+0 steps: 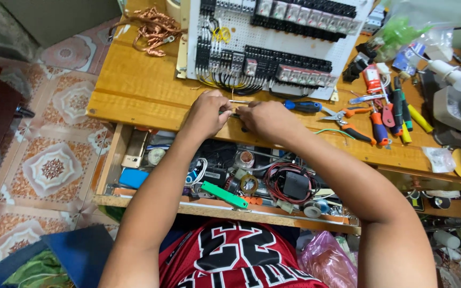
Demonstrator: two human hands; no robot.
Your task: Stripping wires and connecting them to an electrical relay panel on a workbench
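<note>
My left hand (206, 113) and right hand (265, 118) meet at the wooden bench's (134, 90) near edge — both pinching a thin wire (237, 101) between fingertips, just near of the white control panel (265, 40).

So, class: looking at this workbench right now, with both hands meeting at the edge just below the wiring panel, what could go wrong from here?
1. The left hand and right hand pinch a small item at the table edge; if dropped, it could vanish into the cluttered open drawer below.
2. The blue-handled screwdriver lies beside the right hand and could be knocked.
3. Loose wires hanging from the wiring panel might snag the fingers.
</note>
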